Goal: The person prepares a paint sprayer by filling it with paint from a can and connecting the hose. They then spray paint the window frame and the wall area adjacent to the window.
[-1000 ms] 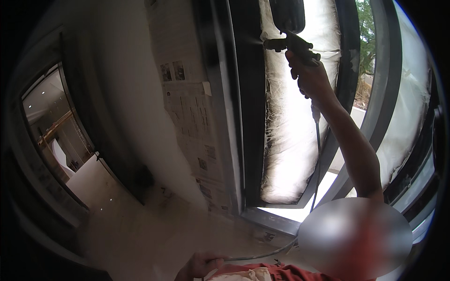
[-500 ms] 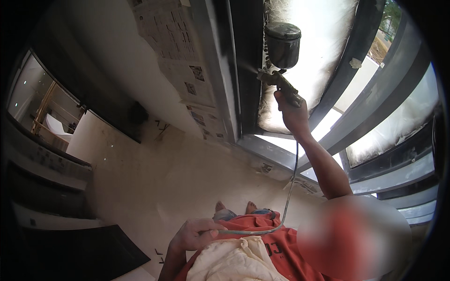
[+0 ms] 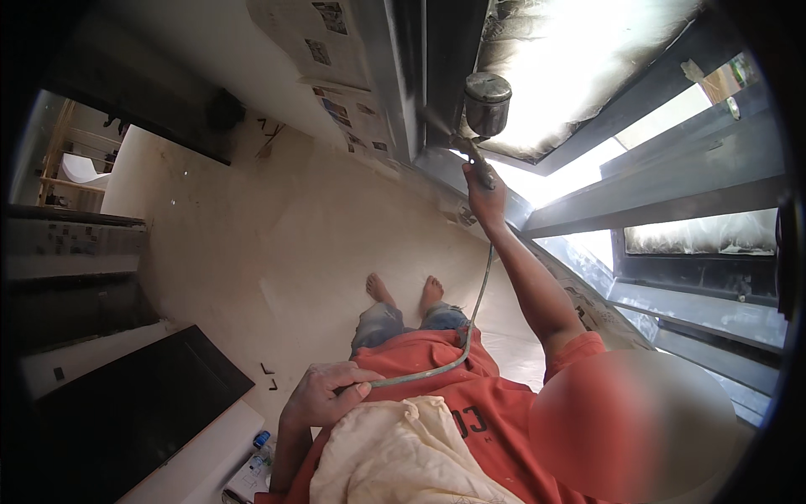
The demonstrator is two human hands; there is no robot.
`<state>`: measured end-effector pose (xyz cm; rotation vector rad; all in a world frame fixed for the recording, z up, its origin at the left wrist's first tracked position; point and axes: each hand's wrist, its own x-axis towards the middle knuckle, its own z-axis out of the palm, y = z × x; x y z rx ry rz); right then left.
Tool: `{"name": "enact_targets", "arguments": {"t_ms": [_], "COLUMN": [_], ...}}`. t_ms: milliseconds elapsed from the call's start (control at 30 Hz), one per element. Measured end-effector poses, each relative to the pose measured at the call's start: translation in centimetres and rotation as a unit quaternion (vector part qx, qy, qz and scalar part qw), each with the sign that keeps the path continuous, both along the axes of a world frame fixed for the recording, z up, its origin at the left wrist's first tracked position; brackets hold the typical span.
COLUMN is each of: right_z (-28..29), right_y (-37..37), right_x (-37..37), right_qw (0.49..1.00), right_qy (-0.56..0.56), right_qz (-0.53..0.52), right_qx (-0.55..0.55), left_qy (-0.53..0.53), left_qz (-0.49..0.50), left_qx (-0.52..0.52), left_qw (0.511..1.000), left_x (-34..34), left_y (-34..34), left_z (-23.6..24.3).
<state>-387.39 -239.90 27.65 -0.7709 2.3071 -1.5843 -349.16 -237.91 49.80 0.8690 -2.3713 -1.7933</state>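
Note:
My right hand (image 3: 487, 200) is closed round the grip of a spray gun (image 3: 478, 164), arm stretched forward. A metal paint cup (image 3: 488, 107) sits on top of the gun. Its nozzle points left at a dark grey frame (image 3: 445, 63), and a faint mist hangs between them. A thin greenish hose (image 3: 480, 307) runs from the gun down and back to my left hand (image 3: 323, 393). My left hand holds the hose between thumb and fingers in front of my red shirt, beside a cream cloth (image 3: 390, 449).
Newspaper sheets (image 3: 336, 63) cover the wall left of the frame. Whitish plastic-covered glass (image 3: 579, 71) and grey slats (image 3: 663, 197) stand on the right. At the lower left lies a black panel (image 3: 143, 412), near a small bottle (image 3: 262, 439). My bare feet stand on the pale floor (image 3: 252, 269).
The view has shifted, showing more floor and my legs. The spray gun, in my right hand, has come down and closer along the frame. My left hand keeps hold of the hose.

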Motion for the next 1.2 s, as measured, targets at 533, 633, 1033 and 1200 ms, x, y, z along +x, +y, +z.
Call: {"name": "enact_targets", "arguments": {"t_ms": [533, 633, 1033, 1200], "right_z": [-15.3, -16.1, 5.8, 15.3], "right_y": [1.0, 1.6, 0.6, 0.1], "right_x": [0.3, -0.2, -2.1, -3.4], "right_qw": [0.985, 0.982, 0.999, 0.992], "right_qy": [-0.022, -0.008, -0.011, 0.049], "right_qz": [-0.003, 0.011, 0.031, 0.038], "right_qx": [0.169, 0.186, 0.033, -0.112], "left_qy": [-0.089, -0.099, -0.001, 0.068], "left_qz": [0.021, 0.020, -0.013, -0.028], "left_qx": [0.047, 0.058, 0.036, 0.001], "left_qw": [0.995, 0.993, 0.999, 0.997], "left_x": [-0.5, -0.6, -1.7, -2.0], "left_y": [0.9, 0.9, 0.1, -0.3], "left_z": [-1.5, -1.5, -1.4, -1.2]}}
